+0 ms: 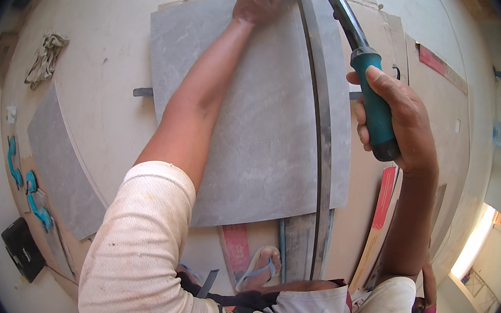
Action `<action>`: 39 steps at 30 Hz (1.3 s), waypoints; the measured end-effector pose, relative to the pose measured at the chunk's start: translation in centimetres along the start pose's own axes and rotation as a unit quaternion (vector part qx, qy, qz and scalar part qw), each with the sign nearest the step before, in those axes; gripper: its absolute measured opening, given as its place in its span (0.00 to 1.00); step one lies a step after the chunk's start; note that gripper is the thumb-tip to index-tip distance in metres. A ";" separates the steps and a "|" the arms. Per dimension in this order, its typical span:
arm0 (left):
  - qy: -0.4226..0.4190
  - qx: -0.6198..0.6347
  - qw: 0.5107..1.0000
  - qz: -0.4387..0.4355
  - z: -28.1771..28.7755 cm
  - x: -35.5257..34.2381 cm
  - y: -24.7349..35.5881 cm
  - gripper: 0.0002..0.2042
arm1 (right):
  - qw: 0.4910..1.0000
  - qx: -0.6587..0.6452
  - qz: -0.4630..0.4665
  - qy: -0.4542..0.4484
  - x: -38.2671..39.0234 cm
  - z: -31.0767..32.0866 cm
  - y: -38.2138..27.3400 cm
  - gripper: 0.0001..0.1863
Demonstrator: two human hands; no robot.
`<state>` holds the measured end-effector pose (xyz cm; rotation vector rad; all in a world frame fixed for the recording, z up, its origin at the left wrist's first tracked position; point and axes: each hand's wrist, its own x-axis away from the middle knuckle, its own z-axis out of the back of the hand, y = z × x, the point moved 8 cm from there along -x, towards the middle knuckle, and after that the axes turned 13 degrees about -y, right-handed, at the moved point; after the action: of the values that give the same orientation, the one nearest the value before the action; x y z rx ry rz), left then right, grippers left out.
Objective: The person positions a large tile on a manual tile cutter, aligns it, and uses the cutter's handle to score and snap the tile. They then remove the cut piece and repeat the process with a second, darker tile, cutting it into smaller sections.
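A large grey tile (254, 120) lies on a manual tile cutter, whose dark steel rail (319, 109) runs lengthwise over the tile's right part. My right hand (403, 111) is wrapped round the teal grip of the cutter's handle (373, 102), right of the rail. The handle's dark shaft slants up and left toward the rail's far end. At the tile's far edge, my left hand (258, 3) rests beside the cutter's head, left of the rail. Its fingers are partly hidden against the metal part there, so I cannot see whether they grip it.
Another grey tile piece (67, 165) lies at the left, near teal suction lifters (37, 201) and a black case (22, 248). A crumpled cloth (47, 59) is at the far left. Red-marked cardboard strips (384, 198) lie at the right. A person's arm (429, 285) shows at the lower right.
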<state>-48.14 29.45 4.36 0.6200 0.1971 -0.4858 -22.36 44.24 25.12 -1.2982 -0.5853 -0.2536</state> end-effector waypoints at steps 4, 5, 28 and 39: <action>-0.036 0.018 0.999 0.014 -0.8 -0.6 -0.3 0.18 | 0.999 -0.025 0.024 -0.009 0.0 -0.1 0.6 0.27; -0.049 0.021 0.998 0.016 -1.1 -0.4 -0.7 0.19 | 1.000 -0.019 0.019 0.004 -0.1 -0.1 0.8 0.26; -0.220 -0.065 0.973 0.001 20.0 27.5 -1.6 0.15 | 0.999 -0.039 0.001 0.007 6.3 -1.2 1.2 0.25; -0.164 0.055 0.968 0.181 21.6 35.8 -10.2 0.18 | 0.987 -0.015 -0.141 -0.072 31.3 -7.4 16.5 0.27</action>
<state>-21.31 -4.20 5.08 0.6568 -0.2573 -0.2395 13.69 46.07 27.20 -1.2673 -0.8938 -0.4054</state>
